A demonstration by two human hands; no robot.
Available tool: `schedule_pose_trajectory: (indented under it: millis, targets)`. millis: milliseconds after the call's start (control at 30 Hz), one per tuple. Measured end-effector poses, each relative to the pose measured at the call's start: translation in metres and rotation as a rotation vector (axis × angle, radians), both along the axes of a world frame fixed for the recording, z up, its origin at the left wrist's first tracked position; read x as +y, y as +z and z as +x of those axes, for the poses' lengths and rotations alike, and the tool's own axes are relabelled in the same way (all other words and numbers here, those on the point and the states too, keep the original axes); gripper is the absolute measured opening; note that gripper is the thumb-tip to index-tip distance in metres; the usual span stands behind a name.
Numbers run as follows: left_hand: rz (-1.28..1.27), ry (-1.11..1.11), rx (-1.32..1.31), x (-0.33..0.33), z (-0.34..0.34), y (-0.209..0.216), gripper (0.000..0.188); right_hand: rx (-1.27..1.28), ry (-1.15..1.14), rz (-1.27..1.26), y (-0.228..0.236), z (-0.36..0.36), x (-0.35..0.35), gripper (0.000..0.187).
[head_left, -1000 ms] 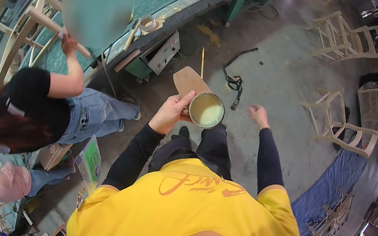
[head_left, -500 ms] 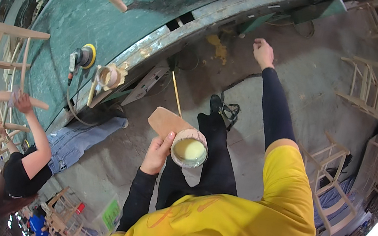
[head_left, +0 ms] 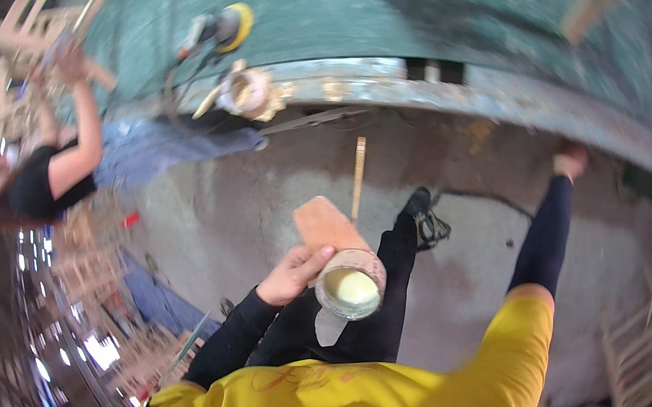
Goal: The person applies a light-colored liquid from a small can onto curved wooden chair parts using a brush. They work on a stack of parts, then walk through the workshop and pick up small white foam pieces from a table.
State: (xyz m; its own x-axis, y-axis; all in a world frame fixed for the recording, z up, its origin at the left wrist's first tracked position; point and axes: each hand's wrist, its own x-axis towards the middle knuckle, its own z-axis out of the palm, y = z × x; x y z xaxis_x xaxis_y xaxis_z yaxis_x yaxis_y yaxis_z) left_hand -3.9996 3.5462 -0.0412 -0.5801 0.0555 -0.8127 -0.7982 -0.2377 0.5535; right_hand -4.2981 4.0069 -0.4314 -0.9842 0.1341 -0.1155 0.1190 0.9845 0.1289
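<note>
My left hand [head_left: 295, 274] is closed around the side of a round jar [head_left: 354, 284] with a crusted rim and pale yellow stuff inside. A flat tan piece [head_left: 330, 220] with a cut corner juts out beyond the fingers, held along with the jar. Below the jar a pale pointed flap [head_left: 329, 328] shows against my dark trousers; what it belongs to is unclear. My right hand [head_left: 572, 161] reaches far out to the right, at the near edge of the green workbench [head_left: 305, 19]. Its fingers are blurred and partly lost against the bench's underside.
On the bench lie an orbital sander [head_left: 226, 27] with a yellow pad rim and a crusted pot [head_left: 245, 92]. At left a co-worker [head_left: 56, 167] handles a wooden chair frame [head_left: 50, 49]. A wooden stick [head_left: 358, 179] stands ahead of my legs; a stacked chair [head_left: 639, 368] is at right.
The view has swung to the right, so the bench now spans the top. My right arm has moved to the bench edge. My left hand keeps its hold on the jar and tan piece.
</note>
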Motion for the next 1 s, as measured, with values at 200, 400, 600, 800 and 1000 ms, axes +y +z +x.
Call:
schedule_pose_trajectory:
  millis: [200, 400, 600, 800, 1000]
  targets:
    - [0.077, 0.046, 0.028, -0.033, 0.011, 0.010, 0.043, 0.210, 0.103, 0.143, -0.021, 0.007, 0.031, 0.036]
    - [0.130, 0.330, 0.143, -0.044, 0.082, 0.022, 0.042, 0.078, 0.037, -0.497, 0.102, 0.084, -0.165, 0.029]
    - [0.122, 0.500, 0.294, -0.101, 0.185, 0.059, 0.049, -0.167, 0.455, -0.599, 0.172, 0.246, -0.296, 0.016]
    - [0.063, 0.653, 0.332, -0.169, 0.323, 0.081, 0.048, -0.268, 0.692, -0.753, 0.226, 0.347, -0.428, 0.014]
    - [-0.093, 0.936, 0.324, -0.245, 0.486, 0.115, 0.051, -0.271, 0.756, -0.698, 0.237, 0.430, -0.527, 0.018]
